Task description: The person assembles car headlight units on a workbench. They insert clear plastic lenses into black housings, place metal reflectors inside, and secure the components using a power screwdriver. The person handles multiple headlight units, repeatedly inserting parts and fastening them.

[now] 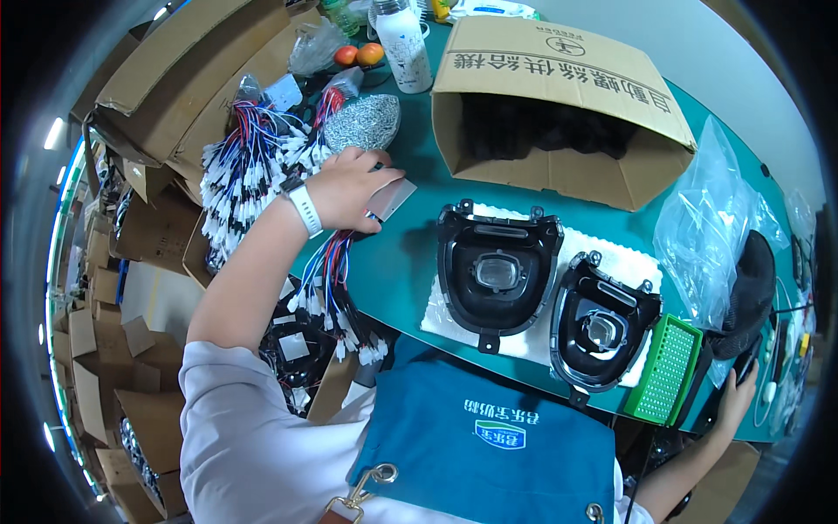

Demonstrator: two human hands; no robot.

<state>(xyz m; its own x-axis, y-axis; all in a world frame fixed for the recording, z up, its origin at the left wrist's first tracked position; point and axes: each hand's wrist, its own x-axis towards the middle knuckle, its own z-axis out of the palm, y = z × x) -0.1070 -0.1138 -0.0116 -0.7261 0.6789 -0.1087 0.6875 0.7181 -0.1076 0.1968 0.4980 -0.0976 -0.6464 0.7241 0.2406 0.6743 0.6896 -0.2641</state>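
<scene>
A small, flat, greyish translucent piece point(392, 200) is sitting left of centre in the frame, above the green tabletop point(393, 284), and the left hand point(351, 188) appears to be pinching it between thumb and fingers. A white-banded watch point(303, 208) is circling that wrist. Just below the hand, a bundle of red, blue and black wires with white connectors point(327, 293) is hanging over the table edge; a larger wire bundle point(249, 175) is lying to its left, and a silvery mesh-like bundle point(365, 122) is resting just above. Two black, shield-shaped plastic housings with clear lenses point(467, 301) are lying on a white cloth point(572, 244) at centre right, beside a green perforated tray point(663, 371). At lower right, the right hand point(738, 400) is curling beside a dark object point(747, 358); whether it is gripping cannot be told. In the upper right, an open brown cardboard box point(559, 79) is showing inverted dark characters and a round emblem, while the blue apron point(489, 437) is bearing inverted white characters and a green-and-blue logo.
</scene>
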